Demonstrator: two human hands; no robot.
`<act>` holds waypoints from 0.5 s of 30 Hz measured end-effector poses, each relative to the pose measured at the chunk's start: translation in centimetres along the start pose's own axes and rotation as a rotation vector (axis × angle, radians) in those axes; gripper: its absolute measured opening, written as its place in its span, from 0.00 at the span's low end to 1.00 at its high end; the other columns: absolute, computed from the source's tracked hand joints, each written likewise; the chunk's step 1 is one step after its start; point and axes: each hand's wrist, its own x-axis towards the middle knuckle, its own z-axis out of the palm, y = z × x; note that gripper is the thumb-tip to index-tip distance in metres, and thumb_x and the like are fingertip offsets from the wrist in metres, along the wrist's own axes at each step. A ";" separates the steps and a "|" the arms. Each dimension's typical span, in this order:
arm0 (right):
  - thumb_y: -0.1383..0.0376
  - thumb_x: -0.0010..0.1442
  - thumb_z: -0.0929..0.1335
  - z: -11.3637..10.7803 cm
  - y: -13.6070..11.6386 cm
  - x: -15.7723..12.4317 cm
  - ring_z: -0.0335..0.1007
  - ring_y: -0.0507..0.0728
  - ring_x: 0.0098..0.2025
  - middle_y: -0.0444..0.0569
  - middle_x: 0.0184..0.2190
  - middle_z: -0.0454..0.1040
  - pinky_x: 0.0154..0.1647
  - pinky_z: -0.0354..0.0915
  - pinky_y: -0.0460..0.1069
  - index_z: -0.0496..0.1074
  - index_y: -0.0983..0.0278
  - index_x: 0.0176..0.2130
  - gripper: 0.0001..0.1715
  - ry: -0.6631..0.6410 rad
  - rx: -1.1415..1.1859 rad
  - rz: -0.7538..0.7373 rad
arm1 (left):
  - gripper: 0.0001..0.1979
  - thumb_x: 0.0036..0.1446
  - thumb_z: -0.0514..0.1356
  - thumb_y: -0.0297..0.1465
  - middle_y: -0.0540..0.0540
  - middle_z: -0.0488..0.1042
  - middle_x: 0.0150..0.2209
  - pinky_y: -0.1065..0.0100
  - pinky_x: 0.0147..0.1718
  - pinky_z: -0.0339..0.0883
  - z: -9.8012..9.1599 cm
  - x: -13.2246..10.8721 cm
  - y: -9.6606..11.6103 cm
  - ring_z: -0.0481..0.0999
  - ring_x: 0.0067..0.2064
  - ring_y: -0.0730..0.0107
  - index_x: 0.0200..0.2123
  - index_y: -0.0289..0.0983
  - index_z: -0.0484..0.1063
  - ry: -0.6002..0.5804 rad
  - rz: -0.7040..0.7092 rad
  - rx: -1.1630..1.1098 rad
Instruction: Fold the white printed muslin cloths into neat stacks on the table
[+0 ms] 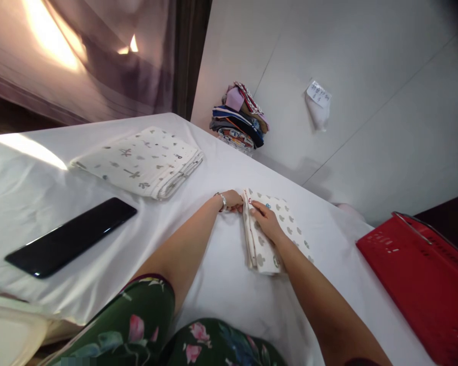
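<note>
Folding of patterned fabric, seen from above. The folded mushroom-print cloth (265, 249), white with grey motifs, lies at the centre of the white sheet (213, 284), directly before the person, its layered edge facing left. The left hand (234, 200), with a silver bracelet (223, 202) at the wrist, touches the upper part of this edge; its fingers are curled inward, and whether they pinch the fabric cannot be told. The right hand (266, 219) rests on top of the cloth near the same edge, fingers narrowly spaced and pointing toward the left hand; a firm grip cannot be confirmed.

Upper left: a folded tree-print cloth (137, 160), well apart from the hands. Below it: a black smartphone (72, 238). Right: a red basket (412, 274) with a metal handle. Beyond the sheet's far edge: a stack of folded clothes (238, 119) and a labelled packet (319, 104) against grey tiles (385, 66). Top left: a sheer curtain (110, 66).
</note>
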 end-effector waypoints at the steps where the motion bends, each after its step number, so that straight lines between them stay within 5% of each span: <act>1: 0.57 0.56 0.63 -0.1 -0.3 0.0 0.62 0.58 0.54 0.49 0.52 0.68 0.56 0.56 0.55 0.70 0.59 0.47 0.20 0.002 -0.032 0.007 | 0.08 0.48 0.56 0.31 0.48 0.74 0.21 0.76 0.18 0.52 0.1 0.0 0.0 0.65 0.18 0.77 0.24 0.35 0.72 -0.001 -0.010 -0.027; 8: 0.59 0.53 0.65 0.4 -2.3 -1.6 0.58 0.62 0.55 0.55 0.53 0.65 0.57 0.54 0.58 0.65 0.65 0.53 0.28 -0.044 -0.351 -0.061 | 0.09 0.43 0.59 0.27 0.50 0.64 0.11 0.73 0.16 0.49 0.7 0.1 0.4 0.59 0.14 0.76 0.14 0.35 0.67 0.072 -0.084 -0.162; 15: 0.62 0.54 0.63 0.8 -1.9 -2.4 0.58 0.61 0.55 0.55 0.53 0.64 0.57 0.54 0.56 0.65 0.64 0.53 0.27 -0.060 -0.359 -0.073 | 0.12 0.42 0.59 0.25 0.50 0.63 0.11 0.73 0.18 0.51 0.7 0.3 0.5 0.61 0.16 0.76 0.11 0.35 0.63 0.147 -0.128 -0.282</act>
